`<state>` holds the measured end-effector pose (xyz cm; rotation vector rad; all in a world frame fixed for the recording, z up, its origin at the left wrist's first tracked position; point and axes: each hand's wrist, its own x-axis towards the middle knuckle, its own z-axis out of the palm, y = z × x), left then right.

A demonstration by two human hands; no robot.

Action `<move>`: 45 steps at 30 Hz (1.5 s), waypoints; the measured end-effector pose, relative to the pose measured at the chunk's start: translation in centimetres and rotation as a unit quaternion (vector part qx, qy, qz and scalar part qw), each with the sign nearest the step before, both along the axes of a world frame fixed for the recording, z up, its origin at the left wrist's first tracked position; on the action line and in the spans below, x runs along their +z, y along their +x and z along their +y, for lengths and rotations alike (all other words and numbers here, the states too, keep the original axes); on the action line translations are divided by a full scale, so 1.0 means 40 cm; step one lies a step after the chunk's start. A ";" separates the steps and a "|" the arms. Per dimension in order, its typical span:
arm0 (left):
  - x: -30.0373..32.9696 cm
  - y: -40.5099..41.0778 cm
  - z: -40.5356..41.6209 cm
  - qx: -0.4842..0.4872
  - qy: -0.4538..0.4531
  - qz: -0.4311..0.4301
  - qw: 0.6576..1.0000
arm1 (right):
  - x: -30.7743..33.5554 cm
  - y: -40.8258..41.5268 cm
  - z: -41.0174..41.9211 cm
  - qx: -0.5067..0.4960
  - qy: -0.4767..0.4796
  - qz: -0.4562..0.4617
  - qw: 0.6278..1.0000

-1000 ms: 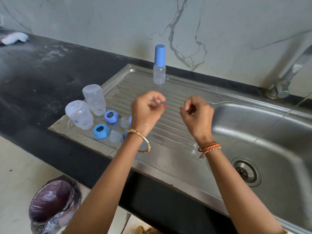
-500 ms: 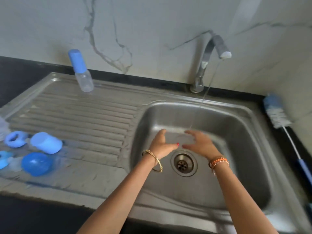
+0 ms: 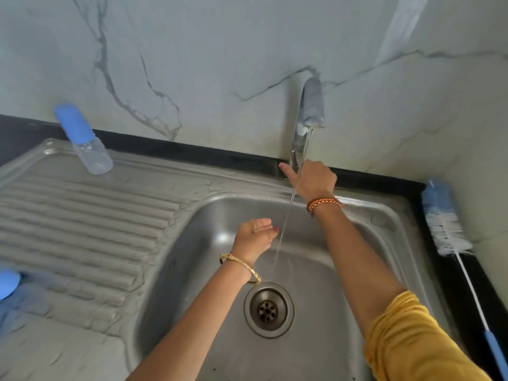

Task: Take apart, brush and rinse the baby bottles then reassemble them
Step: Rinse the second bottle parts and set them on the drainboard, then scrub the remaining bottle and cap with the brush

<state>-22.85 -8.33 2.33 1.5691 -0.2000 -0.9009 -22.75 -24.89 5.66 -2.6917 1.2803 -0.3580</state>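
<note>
Going left to right, I see a blue bottle part (image 3: 7,283) cut off at the left edge of the ribbed draining board (image 3: 82,229); the other loose parts that lay beside it a second ago are now out of view, because the head has turned towards the basin. At the back of the board a small clear baby bottle (image 3: 85,141) with its blue cap on stands assembled; it looks empty, though I cannot be sure.

The left hand (image 3: 255,236) hangs over the sink basin (image 3: 357,270), fingers loosely open, holding nothing, just beside the thin water stream (image 3: 286,215). The basin holds only running water, which heads for the drain (image 3: 268,310).

Half a second ago both hands were low under the stream. Now the right hand (image 3: 316,178) has risen to the base of the tap (image 3: 308,114), fingers curled round it, forefinger pointing left. I judge the hand rinse is ending and I am adjusting or closing the flow.

At the far right the bottle brush (image 3: 450,232) lies untouched on the black counter (image 3: 467,298), so brushing has likely not begun.
</note>
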 end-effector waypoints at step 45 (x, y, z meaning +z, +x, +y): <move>0.021 0.117 0.289 -0.134 0.095 -0.238 0.957 | -0.082 -0.186 0.422 0.198 0.266 0.093 0.939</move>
